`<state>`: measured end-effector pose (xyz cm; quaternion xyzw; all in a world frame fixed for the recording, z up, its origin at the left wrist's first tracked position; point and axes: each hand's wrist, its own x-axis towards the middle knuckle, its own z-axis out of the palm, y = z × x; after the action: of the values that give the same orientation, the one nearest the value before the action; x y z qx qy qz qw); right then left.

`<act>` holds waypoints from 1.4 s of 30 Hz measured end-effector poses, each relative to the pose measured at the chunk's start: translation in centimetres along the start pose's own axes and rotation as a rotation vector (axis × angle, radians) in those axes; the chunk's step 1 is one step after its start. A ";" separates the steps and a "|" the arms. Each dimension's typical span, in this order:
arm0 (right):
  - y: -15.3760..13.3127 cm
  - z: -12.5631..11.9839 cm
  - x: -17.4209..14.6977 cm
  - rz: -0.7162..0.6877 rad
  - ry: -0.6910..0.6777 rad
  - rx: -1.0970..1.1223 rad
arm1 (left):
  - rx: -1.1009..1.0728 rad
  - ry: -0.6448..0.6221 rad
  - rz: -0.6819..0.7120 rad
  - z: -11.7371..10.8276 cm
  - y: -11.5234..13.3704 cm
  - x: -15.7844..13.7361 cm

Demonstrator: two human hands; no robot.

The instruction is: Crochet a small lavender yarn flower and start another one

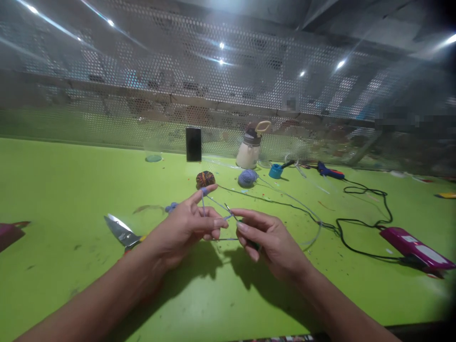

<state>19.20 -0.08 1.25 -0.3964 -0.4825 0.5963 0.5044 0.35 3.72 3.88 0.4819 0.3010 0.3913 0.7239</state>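
Note:
My left hand (185,223) pinches a short strip of lavender-blue yarn (228,216) between thumb and fingertips, and the strand loops up over its raised index finger. Held in the fingers of my right hand (272,237) is a thin crochet hook (227,208), its metal tip up against the yarn. Behind the hands sit a lavender-blue yarn ball (248,178) and a multicoloured yarn ball (205,179). A small blue yarn piece (171,207) lies just beyond my left hand. Open-bladed scissors (123,232) rest left of my left wrist, their handles partly hidden by the forearm.
On the green table (71,190) stand a black phone-like slab (193,145), a cream bottle (248,154) and a blue tape roll (275,171). A blue glue gun (329,171) and a magenta power strip (415,247) with black cords lie right. A perforated screen (221,85) rises behind.

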 end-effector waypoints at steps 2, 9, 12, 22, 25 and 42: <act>0.1 -0.1 0.0 -0.004 -0.009 -0.017 | 0.015 -0.015 -0.030 -0.2 -0.1 0.0; 0.2 -0.2 0.0 0.003 -0.026 -0.018 | 0.137 0.033 0.014 0.1 -0.2 0.0; 0.3 -0.3 0.1 0.006 -0.020 -0.010 | 0.165 0.066 0.022 0.2 -0.3 0.0; 0.2 -0.4 0.0 -0.034 0.003 -0.203 | 0.193 0.077 0.022 0.1 0.0 0.1; -0.2 -0.6 -0.1 -0.123 -0.019 -0.364 | 0.183 0.083 0.011 0.0 0.2 0.1; -1.8 -1.7 -0.6 -0.137 -0.231 -0.737 | 0.135 -0.003 -0.016 -1.2 0.6 0.4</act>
<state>21.38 -0.36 2.61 -0.4480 -0.7434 0.3886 0.3093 -0.62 4.77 3.97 0.5278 0.3295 0.3635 0.6933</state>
